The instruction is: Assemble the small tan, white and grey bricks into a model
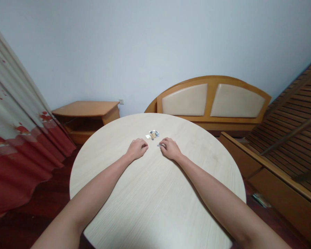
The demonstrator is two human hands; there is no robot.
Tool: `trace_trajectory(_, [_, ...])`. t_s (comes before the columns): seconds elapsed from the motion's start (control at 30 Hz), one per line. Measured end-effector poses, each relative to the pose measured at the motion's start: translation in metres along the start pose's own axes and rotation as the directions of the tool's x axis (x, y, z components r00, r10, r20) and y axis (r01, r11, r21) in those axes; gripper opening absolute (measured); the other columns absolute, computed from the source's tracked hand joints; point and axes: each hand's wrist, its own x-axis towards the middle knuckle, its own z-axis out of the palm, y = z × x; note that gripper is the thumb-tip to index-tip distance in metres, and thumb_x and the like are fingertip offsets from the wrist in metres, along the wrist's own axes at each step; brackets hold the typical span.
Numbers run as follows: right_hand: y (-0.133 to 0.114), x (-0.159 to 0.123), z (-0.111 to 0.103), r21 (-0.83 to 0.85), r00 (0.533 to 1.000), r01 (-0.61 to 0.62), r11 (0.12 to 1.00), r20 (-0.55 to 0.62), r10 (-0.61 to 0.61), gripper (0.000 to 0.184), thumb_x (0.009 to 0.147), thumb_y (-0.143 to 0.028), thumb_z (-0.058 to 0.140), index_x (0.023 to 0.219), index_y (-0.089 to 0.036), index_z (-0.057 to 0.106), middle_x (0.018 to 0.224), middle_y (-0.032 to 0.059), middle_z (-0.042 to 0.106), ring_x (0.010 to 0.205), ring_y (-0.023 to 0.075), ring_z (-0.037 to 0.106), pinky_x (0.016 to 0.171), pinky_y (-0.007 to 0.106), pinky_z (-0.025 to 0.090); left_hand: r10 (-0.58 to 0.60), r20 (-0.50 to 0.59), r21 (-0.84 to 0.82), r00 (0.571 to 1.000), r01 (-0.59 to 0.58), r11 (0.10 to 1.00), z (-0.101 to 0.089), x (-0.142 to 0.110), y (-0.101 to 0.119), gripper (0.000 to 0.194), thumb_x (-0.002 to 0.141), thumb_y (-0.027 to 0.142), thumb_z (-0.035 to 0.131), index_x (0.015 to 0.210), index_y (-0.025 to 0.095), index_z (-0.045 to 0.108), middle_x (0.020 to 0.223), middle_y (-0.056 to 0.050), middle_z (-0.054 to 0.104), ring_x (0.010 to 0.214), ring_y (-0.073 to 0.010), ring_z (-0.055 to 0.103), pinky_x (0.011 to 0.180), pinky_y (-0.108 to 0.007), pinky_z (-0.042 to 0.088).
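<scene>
My left hand (137,148) rests on the round pale wood table (155,186) with its fingers curled, holding nothing. My right hand (170,148) lies close beside it, its fingertips closed on a small grey object (159,145) that sticks out towards the left hand. Just beyond both hands sits a small heap of paper and packet pieces (152,135), white, blue and tan. Neither hand touches the heap. The pieces are too small to name exactly.
A wooden bed headboard with cream padded panels (209,100) stands behind the table, and slatted bed boards (287,128) lie to the right. A low wooden cabinet (85,109) stands at the back left, beside a red-and-white curtain (18,138).
</scene>
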Motion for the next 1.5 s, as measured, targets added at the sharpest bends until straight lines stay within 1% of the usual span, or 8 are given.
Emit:
trace_trajectory(0.37, [-0.013,0.002,-0.004,-0.021,1.000,0.023,1.000,0.008,-0.023,0.020,0.087,-0.018,0.057,0.091,-0.017,0.076,0.103,0.0099,0.069,0.101,0.0226,0.060,0.091,0.033,0.040,-0.009,0.001,0.052,1.000,0.008,0.999,0.003,0.000,-0.003,0.027,0.095,0.032,0.056,0.105,0.018,0.077,0.107,-0.011,0.071,0.104,-0.0256,0.062,0.095,-0.040,0.049])
trace_trajectory(0.63, [-0.017,0.000,-0.002,-0.131,0.994,0.015,0.991,0.109,0.000,0.042,0.094,-0.021,0.047,0.134,-0.019,0.063,0.131,0.0134,0.061,0.116,0.0267,0.053,0.097,0.038,0.037,0.001,-0.010,0.039,1.000,-0.001,0.999,0.006,0.001,-0.006,0.026,0.096,0.031,0.058,0.106,0.018,0.077,0.106,-0.010,0.071,0.104,-0.0251,0.062,0.095,-0.039,0.048])
trace_trajectory(0.9, [-0.014,0.001,-0.002,-0.089,0.996,-0.020,0.996,0.087,0.027,0.033,0.095,-0.023,0.048,0.119,-0.019,0.070,0.123,0.0113,0.066,0.116,0.0252,0.057,0.097,0.037,0.039,-0.029,0.001,0.018,1.000,0.029,0.999,0.006,0.001,-0.005,0.027,0.096,0.030,0.059,0.110,0.019,0.078,0.108,-0.010,0.071,0.105,-0.0256,0.062,0.094,-0.039,0.049])
trace_trajectory(1.0, [-0.007,0.004,0.000,-0.158,0.993,-0.112,0.981,0.015,0.116,0.037,0.095,-0.028,0.048,0.125,-0.016,0.067,0.131,0.0149,0.064,0.121,0.0279,0.055,0.102,0.040,0.038,-0.038,0.008,0.022,0.999,0.037,0.999,0.005,0.001,-0.004,0.027,0.096,0.030,0.059,0.111,0.019,0.078,0.108,-0.010,0.070,0.106,-0.0258,0.061,0.095,-0.039,0.048])
trace_trajectory(1.13, [0.016,0.019,0.004,-0.269,0.936,-0.352,0.897,-0.090,0.340,0.056,0.096,-0.034,0.045,0.144,-0.005,0.051,0.150,0.0231,0.051,0.139,0.0336,0.043,0.114,0.050,0.030,-0.044,0.018,0.010,0.999,0.044,0.999,0.005,0.002,-0.004,0.027,0.096,0.029,0.058,0.111,0.020,0.078,0.109,-0.010,0.070,0.105,-0.0255,0.061,0.094,-0.039,0.049])
trace_trajectory(1.23, [0.033,0.040,0.007,-0.317,0.930,-0.356,0.879,-0.024,0.368,0.065,0.097,-0.034,0.041,0.153,-0.003,0.037,0.162,0.0218,0.035,0.151,0.0316,0.029,0.122,0.053,0.018,-0.047,0.016,0.002,0.999,0.047,0.999,0.005,0.001,-0.004,0.026,0.095,0.029,0.058,0.111,0.020,0.078,0.110,-0.010,0.070,0.105,-0.0251,0.061,0.094,-0.039,0.049])
trace_trajectory(1.37, [0.034,0.062,0.013,-0.296,0.885,-0.410,0.863,0.100,0.455,0.058,0.099,-0.027,0.032,0.151,-0.001,0.041,0.162,0.0212,0.036,0.153,0.0289,0.028,0.123,0.052,0.018,-0.039,0.001,-0.012,0.999,0.039,0.999,0.007,0.001,-0.007,0.026,0.095,0.029,0.059,0.111,0.021,0.078,0.109,-0.009,0.069,0.104,-0.0246,0.061,0.093,-0.039,0.049])
trace_trajectory(1.5, [0.012,0.064,0.019,-0.193,0.932,-0.281,0.940,0.178,0.315,0.053,0.098,-0.021,0.032,0.148,-0.007,0.045,0.160,0.0186,0.041,0.151,0.0271,0.032,0.121,0.052,0.025,-0.029,-0.012,-0.007,1.000,0.029,1.000,0.010,0.002,-0.009,0.026,0.094,0.029,0.060,0.111,0.021,0.078,0.109,-0.009,0.070,0.105,-0.0247,0.061,0.094,-0.039,0.049])
